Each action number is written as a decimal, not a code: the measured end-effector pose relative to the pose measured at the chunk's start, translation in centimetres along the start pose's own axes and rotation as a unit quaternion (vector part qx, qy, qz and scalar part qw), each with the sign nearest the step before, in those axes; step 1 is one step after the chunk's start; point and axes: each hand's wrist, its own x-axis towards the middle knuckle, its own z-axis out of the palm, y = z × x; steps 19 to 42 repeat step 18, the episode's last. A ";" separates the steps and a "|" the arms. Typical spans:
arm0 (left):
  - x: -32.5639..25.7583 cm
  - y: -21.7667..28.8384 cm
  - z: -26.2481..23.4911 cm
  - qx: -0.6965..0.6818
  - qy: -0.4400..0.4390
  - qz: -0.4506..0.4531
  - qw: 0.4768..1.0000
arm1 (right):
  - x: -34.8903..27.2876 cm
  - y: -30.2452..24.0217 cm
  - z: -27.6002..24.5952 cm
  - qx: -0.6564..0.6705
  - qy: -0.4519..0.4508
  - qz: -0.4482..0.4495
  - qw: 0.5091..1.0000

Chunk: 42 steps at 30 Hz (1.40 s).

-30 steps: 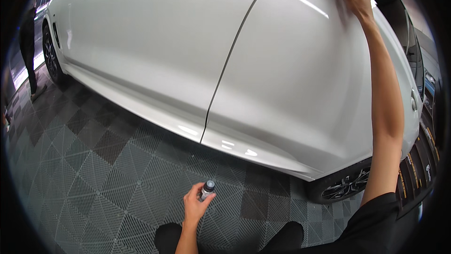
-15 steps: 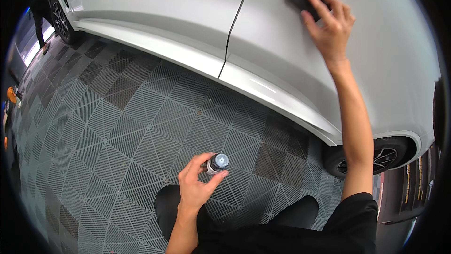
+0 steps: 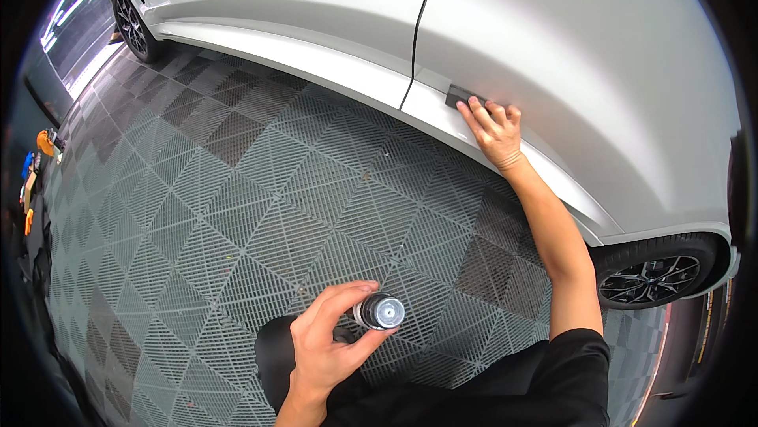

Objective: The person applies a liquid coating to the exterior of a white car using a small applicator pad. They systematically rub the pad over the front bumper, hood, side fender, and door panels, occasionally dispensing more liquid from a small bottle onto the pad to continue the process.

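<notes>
Fingers and thumb of my left hand [image 3: 328,340] are closed round a small dark bottle [image 3: 382,312] with a clear cap, held above the floor near my knee. My right hand [image 3: 496,133] reaches out to the car and grips a black block-shaped applicator pad [image 3: 466,97]. The pad lies against the lower part of the silver-white rear door [image 3: 545,40], just above the bright sill [image 3: 430,111] and to the right of the door gap. My fingers cover part of the pad.
The car's rear wheel [image 3: 651,278] is at the right, its front wheel [image 3: 130,24] at the far left. Grey and dark grated tiles [image 3: 237,237] cover the floor. An orange object [image 3: 45,141] and other small items stand at the left edge.
My right hand has brought the pad down and left, from the upper door panel to just above the sill. The bottle in my left hand now tilts with its cap more toward me.
</notes>
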 end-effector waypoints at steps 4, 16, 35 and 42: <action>-0.7 0.6 -0.3 0.017 -0.002 -0.002 1.000 | -1.5 0.1 -0.3 0.006 -0.015 -0.014 1.000; -0.2 0.2 2.5 0.009 0.006 -0.035 0.999 | 0.8 8.1 -7.1 0.019 0.055 0.000 0.998; 0.6 -0.2 3.6 0.026 0.004 -0.026 0.999 | 2.4 10.6 -8.7 0.015 0.052 0.022 0.998; 0.6 -0.2 3.6 0.026 0.004 -0.026 0.999 | 2.4 10.6 -8.7 0.015 0.052 0.022 0.998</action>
